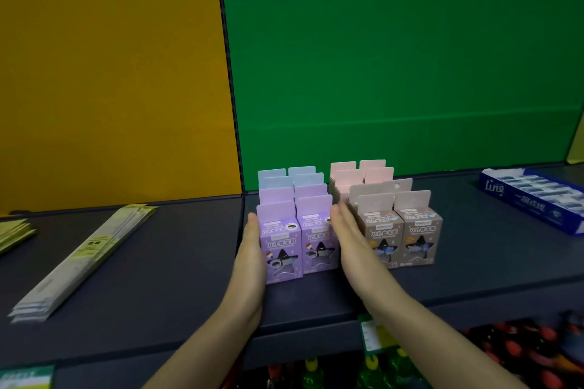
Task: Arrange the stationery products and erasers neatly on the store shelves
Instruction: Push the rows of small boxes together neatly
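Two rows of small purple boxes [298, 243] with hang tabs stand on the dark shelf [177, 262], light blue ones behind them. My left hand [251, 249] lies flat against the left side of the purple block. My right hand [346, 237] presses flat against its right side, in the gap between the purple boxes and a block of brown boxes [399, 235]. Pink boxes [360, 177] stand behind the brown ones. Both hands have straight fingers and grip nothing.
A stack of long flat yellow-green packets [91, 249] lies on the shelf at left, more packets [14, 230] at the far left edge. A blue tray of erasers [537, 196] sits at right. Below the shelf edge hang price tags and colourful goods [521, 350].
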Demonstrator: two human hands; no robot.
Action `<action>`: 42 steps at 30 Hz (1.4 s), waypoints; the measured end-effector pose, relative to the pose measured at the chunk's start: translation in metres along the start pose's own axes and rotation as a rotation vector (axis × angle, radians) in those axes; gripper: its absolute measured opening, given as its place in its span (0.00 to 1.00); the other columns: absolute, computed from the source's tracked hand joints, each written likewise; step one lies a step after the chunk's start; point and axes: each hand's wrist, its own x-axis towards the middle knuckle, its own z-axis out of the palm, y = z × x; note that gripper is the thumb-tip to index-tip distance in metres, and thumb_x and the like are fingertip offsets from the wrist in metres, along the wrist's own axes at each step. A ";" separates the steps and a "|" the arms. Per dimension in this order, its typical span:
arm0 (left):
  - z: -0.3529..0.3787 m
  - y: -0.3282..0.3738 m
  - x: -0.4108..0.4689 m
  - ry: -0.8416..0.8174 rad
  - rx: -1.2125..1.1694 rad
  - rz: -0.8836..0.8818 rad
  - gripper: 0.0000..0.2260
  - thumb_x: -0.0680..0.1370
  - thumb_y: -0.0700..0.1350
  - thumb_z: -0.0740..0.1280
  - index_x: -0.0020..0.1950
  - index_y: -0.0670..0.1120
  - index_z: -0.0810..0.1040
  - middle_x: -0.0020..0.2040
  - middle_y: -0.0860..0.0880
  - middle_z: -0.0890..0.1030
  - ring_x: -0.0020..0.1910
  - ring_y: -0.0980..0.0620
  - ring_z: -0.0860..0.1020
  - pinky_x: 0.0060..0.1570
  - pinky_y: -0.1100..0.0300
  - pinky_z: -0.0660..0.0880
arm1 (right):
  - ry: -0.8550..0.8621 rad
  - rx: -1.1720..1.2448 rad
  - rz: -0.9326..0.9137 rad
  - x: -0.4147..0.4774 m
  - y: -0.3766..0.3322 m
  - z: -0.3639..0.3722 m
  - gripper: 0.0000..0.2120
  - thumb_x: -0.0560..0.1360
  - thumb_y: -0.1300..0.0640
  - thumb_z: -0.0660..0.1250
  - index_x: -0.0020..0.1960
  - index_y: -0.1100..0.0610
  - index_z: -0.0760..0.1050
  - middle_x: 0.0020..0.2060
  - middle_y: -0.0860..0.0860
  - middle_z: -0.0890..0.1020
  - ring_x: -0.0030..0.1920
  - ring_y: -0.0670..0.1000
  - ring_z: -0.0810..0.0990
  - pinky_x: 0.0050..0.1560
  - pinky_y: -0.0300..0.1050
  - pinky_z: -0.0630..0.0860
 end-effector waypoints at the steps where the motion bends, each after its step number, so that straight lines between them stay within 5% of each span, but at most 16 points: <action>1: 0.000 -0.001 0.000 -0.007 -0.008 -0.005 0.23 0.79 0.60 0.48 0.47 0.52 0.81 0.38 0.54 0.86 0.38 0.55 0.84 0.32 0.66 0.78 | 0.004 0.018 0.012 0.002 0.001 0.002 0.28 0.77 0.37 0.45 0.75 0.43 0.46 0.75 0.39 0.52 0.75 0.44 0.50 0.74 0.48 0.46; 9: 0.005 -0.003 0.008 0.026 -0.030 0.015 0.22 0.80 0.59 0.48 0.50 0.52 0.80 0.37 0.55 0.86 0.39 0.55 0.84 0.35 0.62 0.77 | 0.008 0.084 0.035 0.005 0.003 0.004 0.27 0.77 0.38 0.46 0.75 0.43 0.50 0.66 0.35 0.59 0.71 0.41 0.56 0.74 0.46 0.49; 14: 0.008 -0.004 0.007 0.032 -0.038 0.004 0.22 0.79 0.59 0.50 0.58 0.50 0.78 0.47 0.50 0.85 0.47 0.50 0.83 0.48 0.56 0.78 | 0.029 0.088 0.022 0.008 0.006 0.002 0.27 0.77 0.38 0.47 0.75 0.43 0.52 0.68 0.36 0.61 0.73 0.43 0.56 0.75 0.47 0.50; 21: 0.004 -0.001 0.005 0.032 0.018 0.026 0.23 0.79 0.60 0.48 0.57 0.52 0.79 0.42 0.54 0.86 0.42 0.55 0.84 0.36 0.64 0.78 | 0.015 0.056 -0.003 0.000 0.002 -0.004 0.28 0.77 0.39 0.46 0.75 0.43 0.49 0.72 0.37 0.57 0.73 0.41 0.53 0.73 0.45 0.48; 25: -0.010 0.005 0.002 0.152 0.175 0.149 0.24 0.79 0.60 0.49 0.70 0.51 0.66 0.69 0.54 0.71 0.67 0.56 0.69 0.67 0.59 0.64 | 0.009 0.038 -0.076 -0.010 -0.001 -0.007 0.27 0.77 0.40 0.48 0.75 0.41 0.47 0.68 0.32 0.55 0.67 0.33 0.50 0.68 0.37 0.46; 30: -0.034 0.019 -0.018 0.279 0.563 0.555 0.09 0.80 0.48 0.56 0.54 0.50 0.75 0.50 0.60 0.77 0.49 0.69 0.73 0.45 0.78 0.65 | 0.015 -0.049 -0.200 -0.019 -0.001 -0.006 0.37 0.69 0.35 0.48 0.75 0.41 0.44 0.72 0.32 0.48 0.72 0.33 0.47 0.70 0.36 0.45; 33: -0.062 0.024 -0.028 0.288 0.816 0.714 0.11 0.77 0.52 0.57 0.48 0.49 0.77 0.45 0.56 0.79 0.48 0.61 0.76 0.47 0.67 0.71 | 0.032 -0.103 -0.294 -0.027 0.000 -0.001 0.34 0.73 0.34 0.52 0.74 0.39 0.45 0.73 0.30 0.49 0.73 0.33 0.47 0.74 0.40 0.46; 36: -0.093 0.031 -0.040 0.315 1.011 0.755 0.15 0.75 0.55 0.54 0.45 0.49 0.77 0.41 0.57 0.79 0.44 0.58 0.76 0.43 0.56 0.74 | 0.037 -0.214 -0.478 -0.035 -0.003 0.012 0.30 0.72 0.38 0.54 0.72 0.37 0.52 0.69 0.25 0.54 0.70 0.28 0.50 0.69 0.26 0.49; 38: -0.116 0.034 -0.049 0.341 1.073 0.771 0.15 0.75 0.55 0.54 0.43 0.49 0.77 0.40 0.56 0.78 0.43 0.57 0.76 0.40 0.55 0.74 | 0.018 -0.275 -0.565 -0.039 -0.010 0.027 0.25 0.73 0.41 0.56 0.69 0.37 0.58 0.65 0.23 0.58 0.68 0.26 0.55 0.61 0.17 0.52; 42: -0.170 0.041 -0.064 0.361 1.136 0.755 0.15 0.75 0.56 0.54 0.41 0.50 0.76 0.38 0.56 0.78 0.41 0.58 0.74 0.36 0.61 0.71 | -0.031 -0.397 -0.667 -0.040 -0.022 0.071 0.17 0.74 0.43 0.55 0.61 0.41 0.70 0.59 0.32 0.73 0.64 0.34 0.68 0.58 0.25 0.63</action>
